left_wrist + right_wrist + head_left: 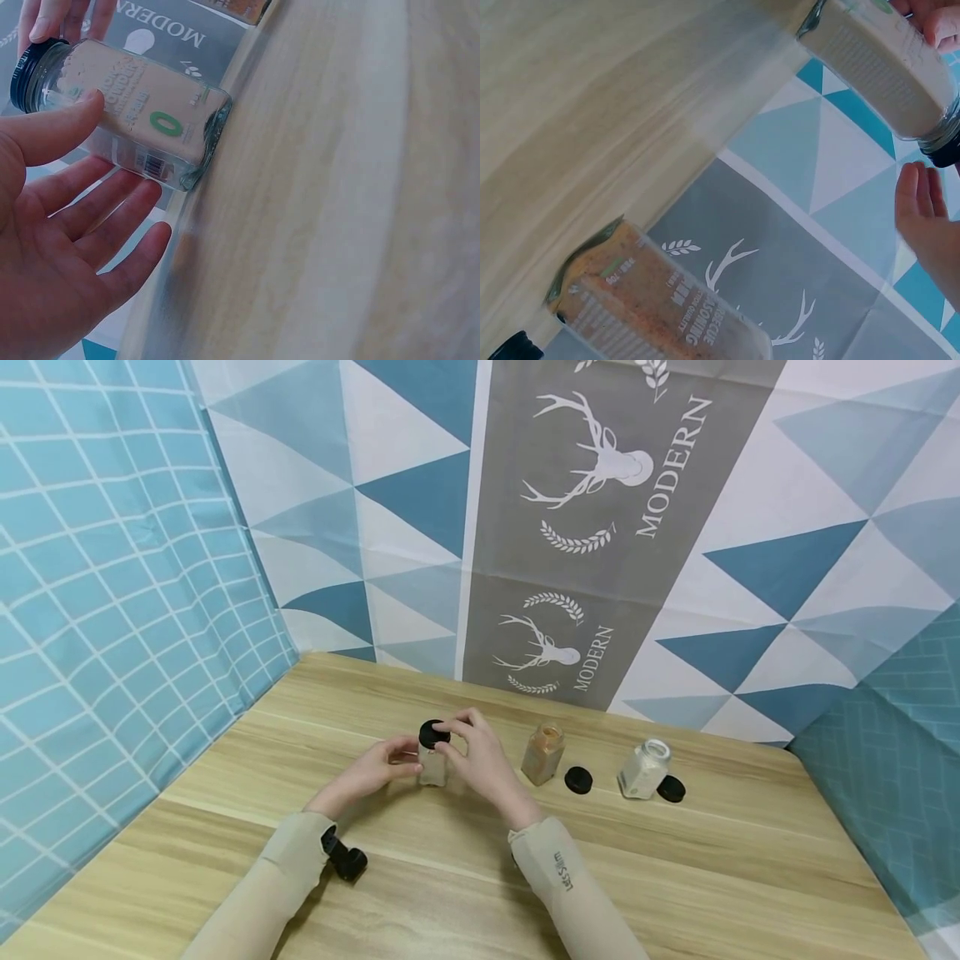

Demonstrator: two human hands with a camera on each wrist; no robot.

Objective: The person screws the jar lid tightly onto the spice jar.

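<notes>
A clear square jar [432,768] of pale beige powder stands upright on the wooden table, with a black lid [431,732] on its mouth. My left hand [378,767] holds the jar from the left. In the left wrist view its thumb lies along the glass [142,105], and its fingers spread on the other side, the little finger away from it. From the right, my right hand [480,756] pinches the black lid between thumb and fingers. The right wrist view has those fingertips right at the lid's edge [946,152].
Right of my hands stands an open jar [543,756] of orange-brown seasoning, a black lid [578,780] lying beside it. Further right is an open jar [643,770] with whitish contents and its own black lid [671,789]. A patterned cloth [420,527] hangs behind the table.
</notes>
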